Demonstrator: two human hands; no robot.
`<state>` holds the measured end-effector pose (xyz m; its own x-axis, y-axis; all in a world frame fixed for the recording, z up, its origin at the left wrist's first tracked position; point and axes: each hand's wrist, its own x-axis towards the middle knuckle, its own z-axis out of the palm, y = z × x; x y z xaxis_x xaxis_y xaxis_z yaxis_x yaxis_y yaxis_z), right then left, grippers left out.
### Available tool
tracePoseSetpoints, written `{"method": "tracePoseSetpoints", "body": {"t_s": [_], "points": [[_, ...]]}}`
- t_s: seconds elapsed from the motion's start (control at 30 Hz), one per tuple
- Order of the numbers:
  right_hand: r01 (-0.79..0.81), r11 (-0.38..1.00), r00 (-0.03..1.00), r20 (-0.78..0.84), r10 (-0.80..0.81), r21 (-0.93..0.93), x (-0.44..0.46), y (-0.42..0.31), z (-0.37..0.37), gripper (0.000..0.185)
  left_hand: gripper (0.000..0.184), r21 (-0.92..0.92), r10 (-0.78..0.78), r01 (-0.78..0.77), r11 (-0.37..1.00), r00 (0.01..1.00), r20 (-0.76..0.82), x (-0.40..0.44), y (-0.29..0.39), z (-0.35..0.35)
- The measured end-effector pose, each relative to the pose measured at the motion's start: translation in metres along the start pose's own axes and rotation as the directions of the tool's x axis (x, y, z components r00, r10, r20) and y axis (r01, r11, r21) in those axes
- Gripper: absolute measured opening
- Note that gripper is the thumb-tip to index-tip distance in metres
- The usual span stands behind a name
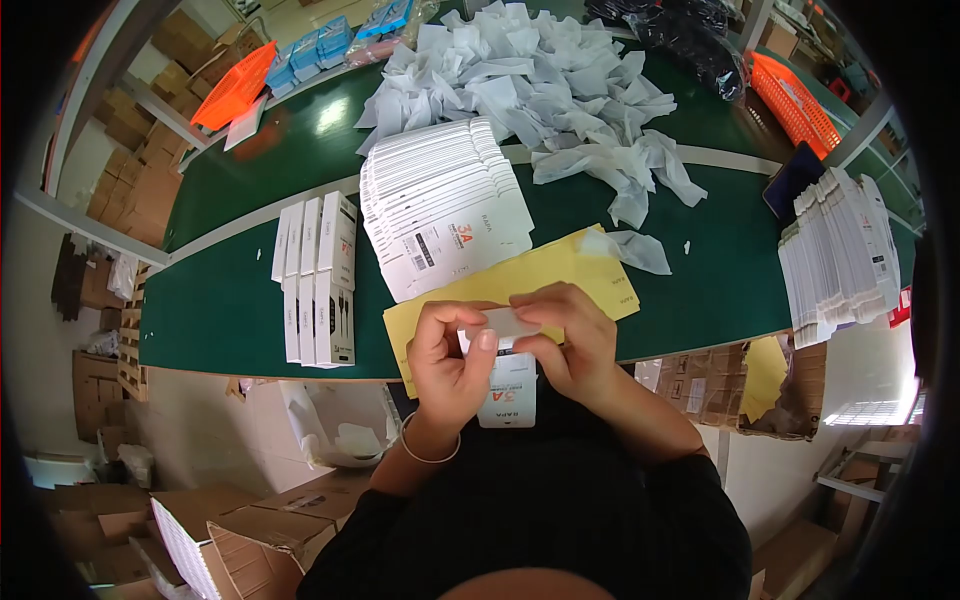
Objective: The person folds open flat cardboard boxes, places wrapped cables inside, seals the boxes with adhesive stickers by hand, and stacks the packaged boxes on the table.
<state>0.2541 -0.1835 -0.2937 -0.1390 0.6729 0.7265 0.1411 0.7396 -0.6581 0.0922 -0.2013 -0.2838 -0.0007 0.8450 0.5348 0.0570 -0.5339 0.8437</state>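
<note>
A small white printed box (510, 395) with a red "3A" is held between both hands in front of my body. My left hand (450, 355) grips its left side near the upper end, thumb on the near face. On the right side, my right hand (575, 340) pinches the same end with thumb and fingers. The fingers partly hide that end. Under and beyond the hands lies a yellow sheet (520, 275) on the green table. Just past it, a fanned stack of flat white cartons (450, 215) rests on the table.
Finished-looking white boxes (318, 280) stand grouped at left. A pile of crumpled white tissue-like sheets (520, 80) covers the back. More flat cartons (840, 255) are stacked at right. Orange baskets (237, 88) sit at the far sides. Cardboard boxes (270, 530) are on the floor.
</note>
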Motion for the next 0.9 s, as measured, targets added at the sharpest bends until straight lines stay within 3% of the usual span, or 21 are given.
{"method": "tracePoseSetpoints", "body": {"t_s": [0.2, 0.33, 0.53, 0.67, 0.83, 0.9], "points": [[-0.123, 0.991, 0.992, -0.035, 0.121, -0.048, 0.002, -0.022, -0.007, 0.023, 0.025, -0.116, -0.142, 0.127, 0.985, 0.981, -0.134, 0.0, 0.013, 0.016], [-0.49, 0.837, 0.864, 0.006, 0.504, 0.243, 0.006, -0.028, -0.01, 0.022, 0.016, 0.08, -0.021, 0.027, 0.996, 0.997, -0.077, 0.002, 0.012, 0.013], [-0.291, 0.95, 0.955, 0.096, 0.28, 0.117, 0.003, -0.02, -0.018, 0.024, 0.009, -0.009, -0.018, 0.018, 1.0, 1.0, 0.006, -0.004, -0.006, 0.004], [-0.126, 0.992, 0.99, 0.053, 0.128, -0.028, 0.002, -0.024, -0.014, 0.022, 0.008, -0.12, -0.253, 0.248, 0.961, 0.967, -0.023, -0.001, -0.001, 0.004], [-0.232, 0.969, 0.962, 0.125, 0.242, -0.089, -0.004, -0.019, -0.033, 0.026, 0.013, -0.125, -0.371, 0.364, 0.923, 0.928, -0.037, 0.003, -0.015, 0.004], [-0.304, 0.931, 0.948, 0.037, 0.318, -0.201, -0.011, -0.001, -0.052, 0.025, 0.016, 0.036, -0.43, 0.432, 0.901, 0.901, -0.054, 0.01, -0.02, -0.004]]}}
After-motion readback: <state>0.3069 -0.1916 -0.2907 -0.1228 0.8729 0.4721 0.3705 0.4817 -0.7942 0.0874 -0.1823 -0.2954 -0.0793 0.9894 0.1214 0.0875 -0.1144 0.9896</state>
